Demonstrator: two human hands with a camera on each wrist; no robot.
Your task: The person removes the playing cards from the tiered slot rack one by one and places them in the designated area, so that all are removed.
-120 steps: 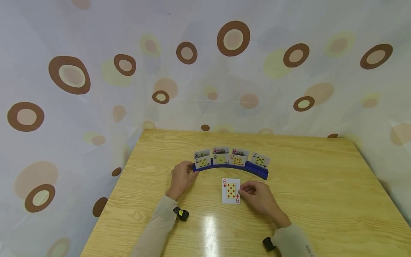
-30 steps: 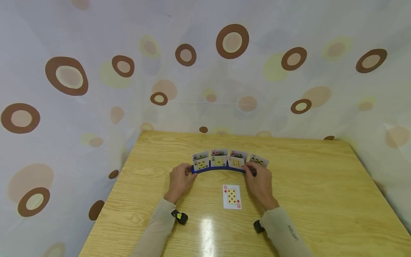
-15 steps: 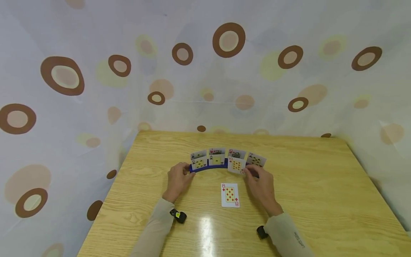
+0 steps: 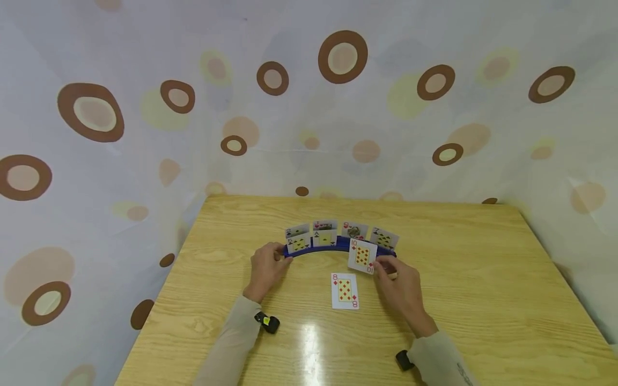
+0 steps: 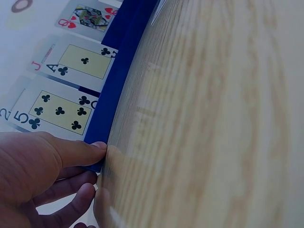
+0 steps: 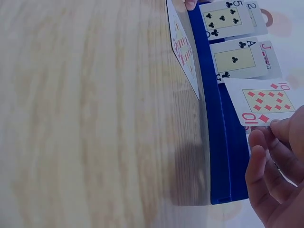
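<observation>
My left hand (image 4: 265, 268) grips the left end of a curved blue card holder (image 4: 323, 249), its thumb on the holder's front edge in the left wrist view. The ten of diamonds (image 4: 362, 256) is pinched at its lower right corner by my right hand (image 4: 401, 284), in front of the holder's right part. Still standing in the holder are the five of clubs (image 5: 59, 111), the ace of clubs (image 5: 84, 61), the queen of hearts (image 5: 90, 18), a jack (image 6: 266, 54), a two (image 4: 295, 231) and a black seven (image 4: 384, 238). Face up on the table lies the eight of diamonds (image 4: 345, 291).
The wooden table (image 4: 483, 289) extends on both sides of the holder. Behind it hangs a pale curtain (image 4: 386, 161) with brown and yellow circles. Black wrist cameras sit on both sleeves.
My right hand has let go of the eight of diamonds, reached the holder and drawn the ten of diamonds out of the front row towards me. My left hand has kept its grip.
</observation>
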